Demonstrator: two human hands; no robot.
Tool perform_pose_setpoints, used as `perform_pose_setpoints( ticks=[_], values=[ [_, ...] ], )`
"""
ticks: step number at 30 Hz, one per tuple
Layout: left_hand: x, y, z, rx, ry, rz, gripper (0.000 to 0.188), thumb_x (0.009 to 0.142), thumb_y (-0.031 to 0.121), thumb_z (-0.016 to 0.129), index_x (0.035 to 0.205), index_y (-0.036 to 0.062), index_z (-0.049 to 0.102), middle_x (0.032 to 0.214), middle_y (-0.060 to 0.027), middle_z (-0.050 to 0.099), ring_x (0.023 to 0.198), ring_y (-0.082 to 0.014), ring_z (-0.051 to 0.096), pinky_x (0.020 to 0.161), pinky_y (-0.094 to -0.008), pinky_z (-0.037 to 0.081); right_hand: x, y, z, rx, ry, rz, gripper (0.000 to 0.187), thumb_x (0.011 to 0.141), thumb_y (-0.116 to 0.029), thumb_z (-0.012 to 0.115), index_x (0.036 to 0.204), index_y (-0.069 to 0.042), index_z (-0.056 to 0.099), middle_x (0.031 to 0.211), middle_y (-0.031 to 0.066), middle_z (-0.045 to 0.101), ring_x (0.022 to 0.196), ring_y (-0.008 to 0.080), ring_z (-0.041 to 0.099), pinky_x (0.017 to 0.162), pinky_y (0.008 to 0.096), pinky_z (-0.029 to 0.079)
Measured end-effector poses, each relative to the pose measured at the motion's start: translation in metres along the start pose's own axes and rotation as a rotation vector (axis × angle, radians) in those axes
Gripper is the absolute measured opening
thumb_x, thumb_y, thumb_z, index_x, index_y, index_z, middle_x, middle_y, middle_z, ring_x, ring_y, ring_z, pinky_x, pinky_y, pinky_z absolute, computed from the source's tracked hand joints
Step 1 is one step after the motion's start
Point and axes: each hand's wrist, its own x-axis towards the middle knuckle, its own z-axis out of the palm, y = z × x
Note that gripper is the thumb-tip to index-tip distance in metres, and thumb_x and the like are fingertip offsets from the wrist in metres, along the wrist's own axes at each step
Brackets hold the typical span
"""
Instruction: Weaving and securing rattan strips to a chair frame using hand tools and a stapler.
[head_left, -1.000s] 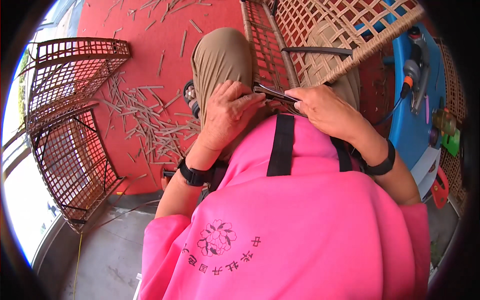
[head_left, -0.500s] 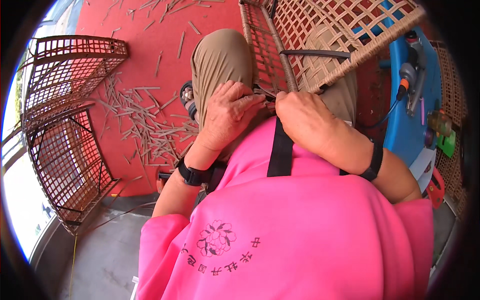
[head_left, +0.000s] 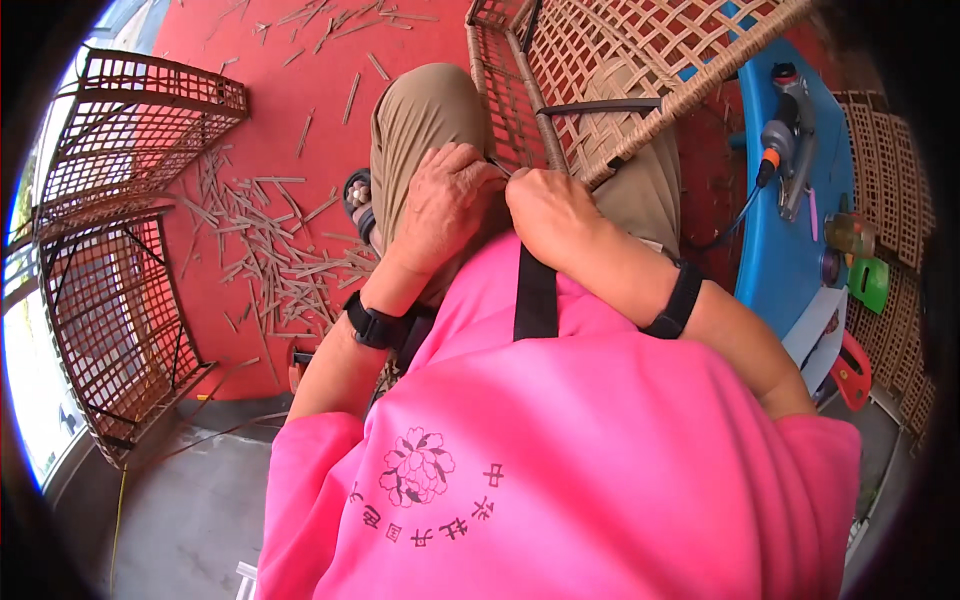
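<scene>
A woven wicker frame [head_left: 682,48] leans across my lap, its lower end between my knees. A dark flat strap [head_left: 605,106] crosses its open weave. At that lower end my left hand [head_left: 440,205] is closed, fingers bent and thumb reaching toward the right hand. My right hand [head_left: 552,212] pinches close beside it, fingers curled under. Between the fingertips a short bit of thin dark strip [head_left: 498,166] shows; the rest of what they grip is hidden by the hands.
Cut strips [head_left: 285,255] lie scattered over the red floor mat [head_left: 235,340]. At left stand woven wicker frames [head_left: 125,325]. The blue table [head_left: 775,255] at right carries a corded power tool [head_left: 780,140], a jar [head_left: 850,235], a green item [head_left: 870,285] and red-handled tool [head_left: 852,370].
The whole view has shifted a little, so hands and frame appear further left. My hands remain together at the frame's lower end, and the right has drawn slightly closer to the left.
</scene>
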Motion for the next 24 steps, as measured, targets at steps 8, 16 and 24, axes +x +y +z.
perform_pose_setpoints(
  ticks=[8,16,24],
  values=[
    [0.012,-0.003,0.004,0.009,0.012,-0.089,0.006,0.083,0.007,0.066,0.089,0.0047,0.067,0.086,-0.0103,0.060,0.081,-0.0325,0.058,0.072,-0.0404,0.045,0.002,0.010,-0.010,0.162,0.037,0.007,0.017,0.082,-0.004,0.055,0.082,0.003,0.070,0.083,0.0263,0.068,0.084,0.0411,0.069,0.072,0.0480,0.056],
    [0.023,-0.017,0.006,-0.403,-0.013,-0.431,0.012,0.091,0.011,0.068,0.095,-0.0005,0.067,0.085,-0.0040,0.060,0.079,-0.0119,0.060,0.071,-0.0265,0.048,0.006,0.020,-0.008,0.271,0.163,-0.027,0.013,0.082,-0.002,0.054,0.081,0.004,0.066,0.076,0.0260,0.067,0.078,0.0417,0.069,0.071,0.0483,0.056],
    [0.034,-0.016,0.004,-0.568,0.076,-0.567,0.011,0.085,0.009,0.071,0.089,0.0000,0.067,0.081,-0.0062,0.056,0.074,-0.0170,0.056,0.068,-0.0294,0.045,0.013,0.024,-0.016,0.398,0.216,-0.008,0.011,0.082,-0.002,0.055,0.079,0.005,0.063,0.073,0.0258,0.066,0.077,0.0423,0.068,0.070,0.0489,0.055]
  ],
)
